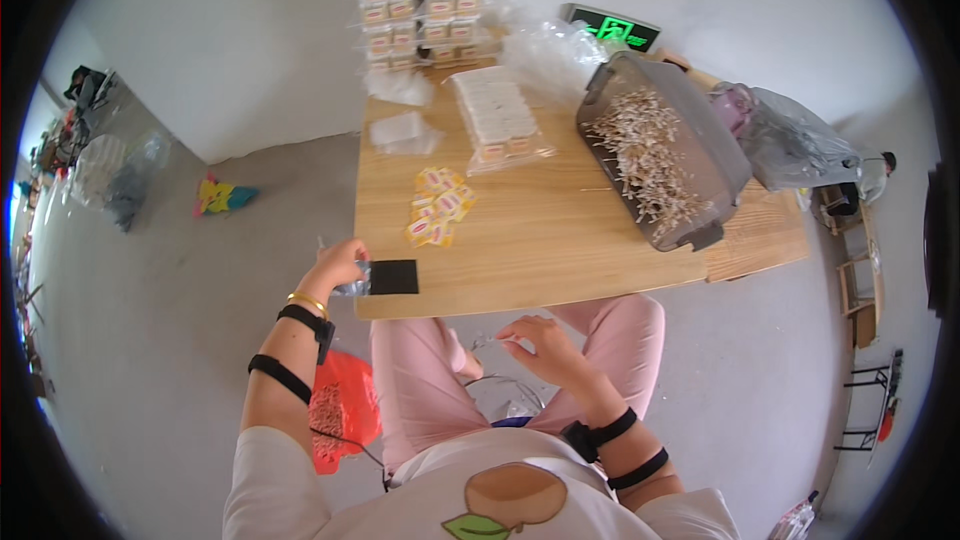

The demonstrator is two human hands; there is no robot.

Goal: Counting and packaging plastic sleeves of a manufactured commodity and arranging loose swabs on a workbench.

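Observation:
My left hand (pixel 335 265) is at the near left corner of the wooden table (pixel 540 240), fingers closed on a small clear plastic wrapper (pixel 352 287) beside a flat black square (pixel 393 277). Below the table edge, over my lap, my right hand (pixel 540 345) pinches a small clear plastic piece (pixel 490 342). A clear bowl-like container (pixel 505 395) rests between my knees. A small pile of yellow and white packets (pixel 438 206) lies on the table ahead of my left hand.
A grey bin of thin wooden sticks (pixel 655 155) leans on the table's right side. A clear bag of white packs (pixel 497 118), stacked small boxes (pixel 410 10) and plastic bags (pixel 790 135) sit at the back. A red mesh bag (pixel 335 410) lies on the floor.

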